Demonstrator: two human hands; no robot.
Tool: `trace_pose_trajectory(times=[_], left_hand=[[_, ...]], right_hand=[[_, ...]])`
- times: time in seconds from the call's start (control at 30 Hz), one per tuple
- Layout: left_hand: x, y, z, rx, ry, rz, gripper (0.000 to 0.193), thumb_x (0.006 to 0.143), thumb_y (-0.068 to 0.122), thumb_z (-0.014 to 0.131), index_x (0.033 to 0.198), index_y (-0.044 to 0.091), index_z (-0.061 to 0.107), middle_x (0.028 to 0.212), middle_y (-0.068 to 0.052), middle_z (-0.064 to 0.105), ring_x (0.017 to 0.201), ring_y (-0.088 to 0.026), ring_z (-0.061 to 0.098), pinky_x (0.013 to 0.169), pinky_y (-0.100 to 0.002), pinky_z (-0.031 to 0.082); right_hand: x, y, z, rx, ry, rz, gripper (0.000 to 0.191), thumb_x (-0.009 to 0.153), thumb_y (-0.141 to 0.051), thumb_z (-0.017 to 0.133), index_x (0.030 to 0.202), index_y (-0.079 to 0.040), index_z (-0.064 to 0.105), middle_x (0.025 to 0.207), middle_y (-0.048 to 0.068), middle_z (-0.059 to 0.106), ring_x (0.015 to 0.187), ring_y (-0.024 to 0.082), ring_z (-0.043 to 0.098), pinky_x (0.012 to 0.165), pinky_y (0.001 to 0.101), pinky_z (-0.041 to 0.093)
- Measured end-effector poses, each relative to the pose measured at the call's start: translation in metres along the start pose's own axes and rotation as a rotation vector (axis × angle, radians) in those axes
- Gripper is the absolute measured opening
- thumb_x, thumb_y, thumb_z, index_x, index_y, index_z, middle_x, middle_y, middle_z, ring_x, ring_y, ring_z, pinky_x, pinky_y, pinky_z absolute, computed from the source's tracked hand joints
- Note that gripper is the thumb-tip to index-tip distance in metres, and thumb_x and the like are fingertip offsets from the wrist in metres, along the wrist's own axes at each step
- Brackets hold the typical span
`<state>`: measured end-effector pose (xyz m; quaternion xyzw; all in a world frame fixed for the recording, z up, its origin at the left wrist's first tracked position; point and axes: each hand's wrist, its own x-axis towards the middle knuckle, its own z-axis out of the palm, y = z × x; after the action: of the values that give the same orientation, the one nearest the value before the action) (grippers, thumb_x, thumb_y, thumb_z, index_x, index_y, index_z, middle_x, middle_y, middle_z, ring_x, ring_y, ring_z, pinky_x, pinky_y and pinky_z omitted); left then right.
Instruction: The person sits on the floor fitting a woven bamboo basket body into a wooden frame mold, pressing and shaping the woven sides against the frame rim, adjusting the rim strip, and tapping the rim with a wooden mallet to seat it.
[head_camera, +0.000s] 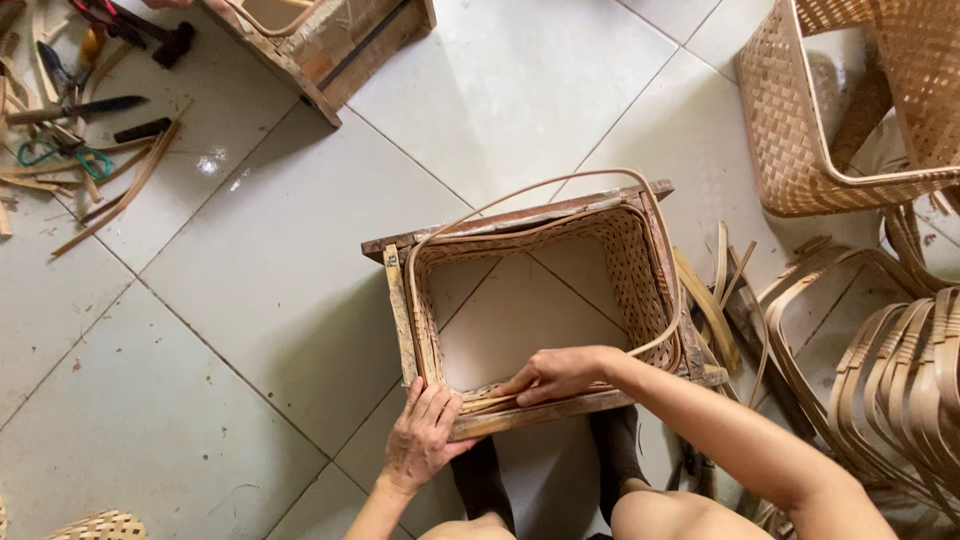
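A bottomless woven bamboo basket (640, 275) sits inside a rectangular wooden frame (460, 232) on the tiled floor. A thin bent bamboo rim strip (545, 188) loops around its top edge. My left hand (420, 435) presses on the frame's near rail at the front left corner. My right hand (555, 373) lies just inside the near wall, its fingertips pinching the woven edge and rim strip. My knees show at the bottom.
Another woven basket (800, 130) stands at the upper right above a pile of bent bamboo hoops (900, 370). Knives, pliers and bamboo slivers (90, 110) lie at the upper left. A second wooden frame (330, 45) sits at the top.
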<state>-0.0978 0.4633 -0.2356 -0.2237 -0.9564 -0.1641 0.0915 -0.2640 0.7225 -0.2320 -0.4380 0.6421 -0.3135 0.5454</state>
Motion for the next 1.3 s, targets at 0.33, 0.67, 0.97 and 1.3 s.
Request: trace_pose_trajectory(times=[0.33,0.67,0.97,1.3], left_hand=[[-0.016,-0.005,0.021,0.001,0.011,0.013,0.059,0.069,0.049,0.084,0.105,0.005,0.069,0.103,-0.006,0.066,0.110,-0.026,0.061,0.115,-0.051,0.039],[-0.019,-0.005,0.018,0.017,0.010,-0.001,0.055,0.073,0.053,0.082,0.103,0.009,0.070,0.100,-0.004,0.066,0.105,-0.022,0.060,0.104,-0.047,0.041],[-0.023,-0.001,0.019,0.009,0.038,-0.012,0.052,0.074,0.054,0.079,0.105,0.013,0.070,0.099,-0.001,0.066,0.104,-0.021,0.060,0.102,-0.047,0.041],[-0.021,-0.001,0.025,0.047,-0.009,-0.015,0.055,0.075,0.058,0.075,0.102,0.010,0.070,0.098,-0.005,0.066,0.104,-0.022,0.061,0.102,-0.048,0.042]], right_hand=[[0.001,0.003,0.005,-0.001,-0.016,0.062,0.047,0.100,-0.035,0.058,0.146,-0.028,0.056,0.141,0.007,0.065,0.125,0.028,0.064,0.106,0.0395,0.048],[-0.080,-0.011,-0.035,-0.306,0.918,-0.189,0.029,0.109,-0.012,0.053,0.126,-0.017,0.076,0.126,0.003,0.073,0.115,0.031,0.069,0.100,0.0442,0.056],[-0.148,0.036,-0.103,-0.347,1.096,0.708,0.027,0.105,-0.026,0.055,0.107,0.001,0.054,0.086,0.020,0.068,0.079,0.034,0.066,0.073,0.0470,0.053],[-0.101,0.023,-0.138,-0.258,1.084,0.837,0.019,0.111,-0.009,0.028,0.106,0.001,0.043,0.086,0.022,0.064,0.070,0.035,0.067,0.061,0.0496,0.059]])
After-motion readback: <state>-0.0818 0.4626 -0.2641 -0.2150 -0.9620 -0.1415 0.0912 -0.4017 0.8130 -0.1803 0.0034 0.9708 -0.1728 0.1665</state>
